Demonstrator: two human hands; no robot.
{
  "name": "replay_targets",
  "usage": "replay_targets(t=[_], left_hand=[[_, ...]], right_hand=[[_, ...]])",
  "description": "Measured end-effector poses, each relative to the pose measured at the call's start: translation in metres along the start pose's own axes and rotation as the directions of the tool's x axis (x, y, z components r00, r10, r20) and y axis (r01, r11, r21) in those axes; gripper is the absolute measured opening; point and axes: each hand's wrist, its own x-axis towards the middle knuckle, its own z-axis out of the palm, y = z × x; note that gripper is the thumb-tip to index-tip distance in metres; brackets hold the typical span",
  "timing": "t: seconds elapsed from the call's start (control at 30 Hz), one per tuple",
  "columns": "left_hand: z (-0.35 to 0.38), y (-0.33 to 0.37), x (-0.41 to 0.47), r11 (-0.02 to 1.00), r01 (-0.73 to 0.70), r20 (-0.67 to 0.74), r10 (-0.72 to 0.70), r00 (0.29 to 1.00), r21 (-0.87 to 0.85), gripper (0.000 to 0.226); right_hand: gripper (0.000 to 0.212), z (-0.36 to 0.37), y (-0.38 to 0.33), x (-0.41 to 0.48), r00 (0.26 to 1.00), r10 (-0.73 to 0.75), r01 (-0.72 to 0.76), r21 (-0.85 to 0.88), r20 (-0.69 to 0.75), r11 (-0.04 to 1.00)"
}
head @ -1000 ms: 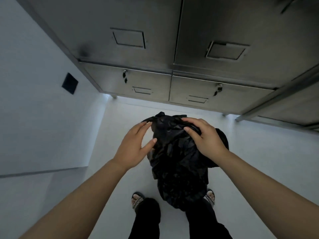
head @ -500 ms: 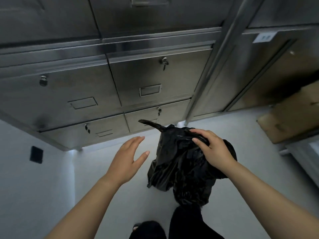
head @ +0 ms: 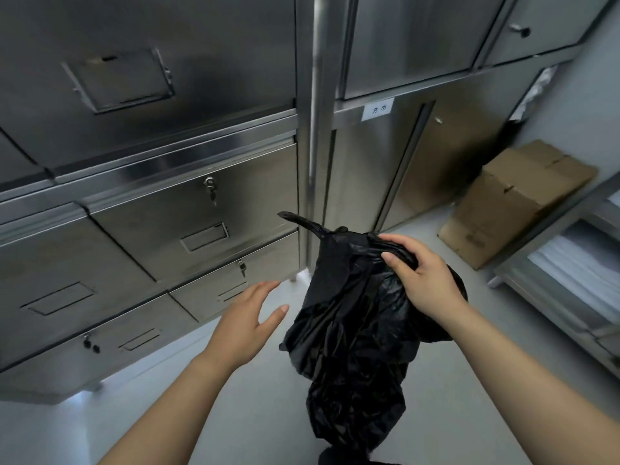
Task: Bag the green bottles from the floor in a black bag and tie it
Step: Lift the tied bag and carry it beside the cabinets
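Clenched around the bunched top of the black bag (head: 352, 330), the right hand (head: 426, 280) holds it up off the pale floor (head: 469, 380), while the left hand (head: 246, 318) is spread wide just beside the bag, not touching it. Bare floor lies left and right of the bag. Steel drawers (head: 188, 223) stand close behind, a brown box (head: 510, 203) sits far right, and a small white label (head: 378, 109) has writing too blurry to read.

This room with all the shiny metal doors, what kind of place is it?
Probably a storeroom or back room. Stainless steel lockable cabinets line the wall, a brown cardboard box sits on the pale floor, and a metal rack holds white folded stacks.
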Motion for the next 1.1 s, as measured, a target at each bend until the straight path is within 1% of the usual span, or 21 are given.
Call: replay_targets(t=[0.2, 0.37, 0.57, 0.7, 0.8, 0.93, 1.0, 1.1], left_hand=[[0.053, 0.059, 0.065, 0.999, -0.054, 0.006, 0.054, 0.999, -0.007, 0.046], [0.087, 0.105, 0.118, 0.994, -0.105, 0.076, 0.106, 0.991, -0.015, 0.048], [0.104, 0.132, 0.196, 0.971, -0.237, 0.184, 0.227, 0.956, 0.031, 0.049], [0.118, 0.144, 0.271, 0.917, -0.383, 0.273, 0.342, 0.899, 0.114, 0.05], [0.129, 0.159, 0.332, 0.868, -0.48, 0.356, 0.413, 0.838, 0.125, 0.05], [0.137, 0.186, 0.404, 0.749, -0.634, 0.455, 0.504, 0.734, 0.192, 0.051], [0.142, 0.201, 0.435, 0.705, -0.687, 0.49, 0.543, 0.682, 0.176, 0.051], [0.155, 0.223, 0.471, 0.676, -0.727, 0.522, 0.58, 0.625, 0.119, 0.051]], right_hand=[[0.023, -0.076, 0.029, 0.028, 0.996, -0.003, 0.007, 0.038, -0.094, 0.999], [0.023, -0.123, 0.052, 0.059, 0.988, 0.006, -0.001, 0.033, -0.153, 0.999], [0.029, -0.154, 0.078, 0.101, 0.972, 0.056, -0.057, 0.002, -0.228, 0.998], [0.029, -0.183, 0.095, 0.132, 0.936, 0.101, -0.122, -0.043, -0.336, 0.992], [0.026, -0.209, 0.102, 0.153, 0.897, 0.13, -0.18, -0.081, -0.423, 0.98], [0.025, -0.243, 0.101, 0.18, 0.83, 0.131, -0.232, -0.123, -0.542, 0.965], [0.025, -0.258, 0.101, 0.191, 0.79, 0.115, -0.256, -0.155, -0.602, 0.954], [0.024, -0.279, 0.102, 0.203, 0.739, 0.1, -0.271, -0.159, -0.666, 0.949]])
